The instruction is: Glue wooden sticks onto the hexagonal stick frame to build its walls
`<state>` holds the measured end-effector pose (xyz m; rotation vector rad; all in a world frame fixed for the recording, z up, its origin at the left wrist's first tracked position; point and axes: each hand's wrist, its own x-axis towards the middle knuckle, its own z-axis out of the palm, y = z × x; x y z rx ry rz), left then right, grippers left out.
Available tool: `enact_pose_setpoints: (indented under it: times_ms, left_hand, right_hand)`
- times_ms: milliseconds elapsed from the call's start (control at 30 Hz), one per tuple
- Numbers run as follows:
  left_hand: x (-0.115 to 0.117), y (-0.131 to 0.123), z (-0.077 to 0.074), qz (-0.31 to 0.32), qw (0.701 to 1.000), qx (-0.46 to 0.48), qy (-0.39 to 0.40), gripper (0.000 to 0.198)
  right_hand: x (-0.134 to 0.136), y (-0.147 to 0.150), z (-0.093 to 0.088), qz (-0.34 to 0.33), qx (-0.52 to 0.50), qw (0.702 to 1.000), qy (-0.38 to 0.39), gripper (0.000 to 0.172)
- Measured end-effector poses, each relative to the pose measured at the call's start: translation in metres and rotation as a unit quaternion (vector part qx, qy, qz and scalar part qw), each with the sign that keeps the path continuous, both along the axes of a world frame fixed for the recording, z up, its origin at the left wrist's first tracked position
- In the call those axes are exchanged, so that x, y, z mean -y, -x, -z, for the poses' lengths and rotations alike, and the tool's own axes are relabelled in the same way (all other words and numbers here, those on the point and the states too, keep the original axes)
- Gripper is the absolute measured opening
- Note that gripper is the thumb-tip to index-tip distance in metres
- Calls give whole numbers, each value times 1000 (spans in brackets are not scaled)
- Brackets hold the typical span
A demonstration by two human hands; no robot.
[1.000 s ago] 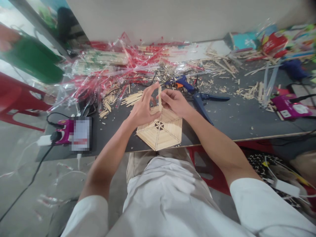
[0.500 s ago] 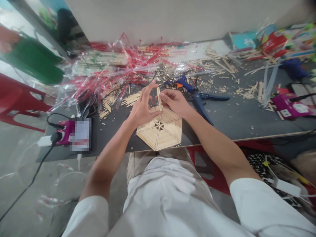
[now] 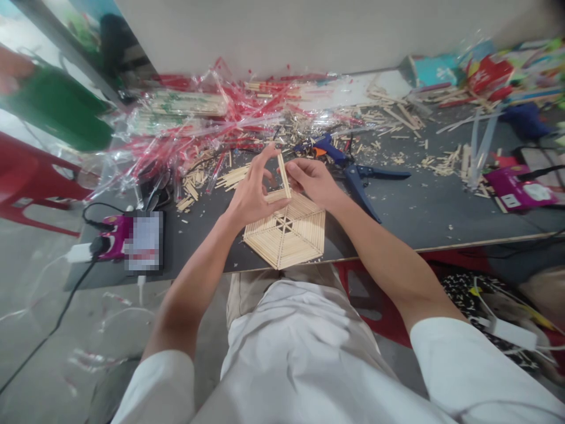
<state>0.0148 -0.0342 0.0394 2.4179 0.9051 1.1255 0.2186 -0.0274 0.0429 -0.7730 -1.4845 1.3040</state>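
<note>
Positioning wooden stick [image 3: 284, 175] over far side of hexagonal stick panel [image 3: 302, 238] | my left hand [image 3: 252, 193]: clamped on stick ends | my right hand [image 3: 312, 181]: cannot tell | next: likely needs careful alignment

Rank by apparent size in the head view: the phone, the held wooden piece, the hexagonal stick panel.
1. Hexagonal stick panel
2. Phone
3. Held wooden piece

Beyond the long dark-grey table [image 3: 441, 218], plain pale wall [image 3: 282, 35]; left of the table, red plastic stool [image 3: 39, 162] on grey floor [image 3: 35, 335].
</note>
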Motion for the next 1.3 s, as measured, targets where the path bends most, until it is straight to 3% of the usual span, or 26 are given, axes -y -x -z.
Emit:
enact_pose_setpoints:
  times_ms: [267, 500, 867, 1300]
  left_hand:
    - [-2, 0, 1, 10, 1000, 15, -4, 122]
    - [-5, 0, 0, 31, 998, 48, 23, 127]
    - [-8, -1, 10, 21, 998, 51, -15, 122]
    - [-3, 2, 3, -1, 999, 31, -14, 117]
  right_hand:
    - [-4, -1, 6, 31, 0, 999, 12, 57]
    - [-3, -2, 3, 19, -12, 1000, 9, 59]
    - [-4, -2, 4, 35, -17, 999, 2, 58]
    - [-3, -3, 4, 37, 13, 999, 4, 59]
